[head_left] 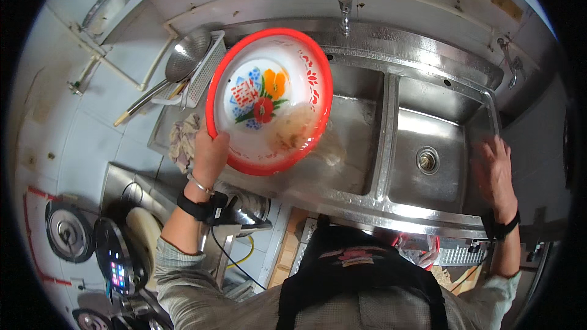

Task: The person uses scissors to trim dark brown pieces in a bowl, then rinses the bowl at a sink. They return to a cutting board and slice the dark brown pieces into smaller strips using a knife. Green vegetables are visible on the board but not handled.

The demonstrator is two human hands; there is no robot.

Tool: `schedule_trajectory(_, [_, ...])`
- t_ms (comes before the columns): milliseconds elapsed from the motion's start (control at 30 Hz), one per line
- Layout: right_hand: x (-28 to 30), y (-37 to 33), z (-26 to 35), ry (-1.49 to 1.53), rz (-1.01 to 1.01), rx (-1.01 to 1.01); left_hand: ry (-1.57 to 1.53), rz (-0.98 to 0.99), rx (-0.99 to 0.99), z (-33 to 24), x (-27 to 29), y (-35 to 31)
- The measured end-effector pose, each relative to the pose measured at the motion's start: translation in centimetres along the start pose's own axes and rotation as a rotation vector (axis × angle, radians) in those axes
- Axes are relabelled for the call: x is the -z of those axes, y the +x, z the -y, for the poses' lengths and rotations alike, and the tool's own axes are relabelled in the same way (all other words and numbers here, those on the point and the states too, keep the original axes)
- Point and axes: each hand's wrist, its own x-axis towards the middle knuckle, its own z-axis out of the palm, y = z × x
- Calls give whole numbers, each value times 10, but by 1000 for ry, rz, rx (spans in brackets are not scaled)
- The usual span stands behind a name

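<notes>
My left hand (211, 150) grips the near-left rim of a white enamel basin (244, 137) with a red rim and painted flowers. The basin is tilted over the left sink bowl (353, 140), and murky water lies at its lower right side. A splash of water (330, 150) shows just beyond the rim, over the sink. My right hand (496, 174) hangs at the right wall of the right sink bowl (428, 128), some fingers blurred but extended, with nothing seen in them. Whether it touches the steel I cannot tell.
A crumpled cloth (183, 140) lies left of the basin. Behind it are a white plastic basket (208, 70) and a long-handled strainer ladle (186, 55). Taps (345, 9) project from the back wall. Round pot lids (68, 231) stand at the lower left.
</notes>
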Motion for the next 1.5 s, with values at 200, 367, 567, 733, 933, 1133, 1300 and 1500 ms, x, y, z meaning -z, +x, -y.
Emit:
schedule_trajectory(200, [-17,160,75,197,-190,-24,223,36,-539,27,7,44])
schedule_trajectory(367, [-66,250,129,661,-221,-99,339,71,-678,46,-7,61])
schedule_trajectory(567, [-100,331,155,416,-309,-171,-304,79,-55,79,-47,74])
schedule_trajectory(733, [-110,363,161,427,-380,-162,-591,303,274,124,-72,80])
schedule_trajectory(933, [-119,364,124,621,-307,22,-639,497,389,130,-122,103])
schedule_trajectory(1133, [-107,342,119,798,-223,19,-918,608,642,96,-186,118])
schedule_trajectory(1300, [-92,260,85,233,108,-244,-990,588,705,101,-209,118])
schedule_trajectory(1500, [-110,188,61,1025,104,-498,-954,632,702,84,-255,125])
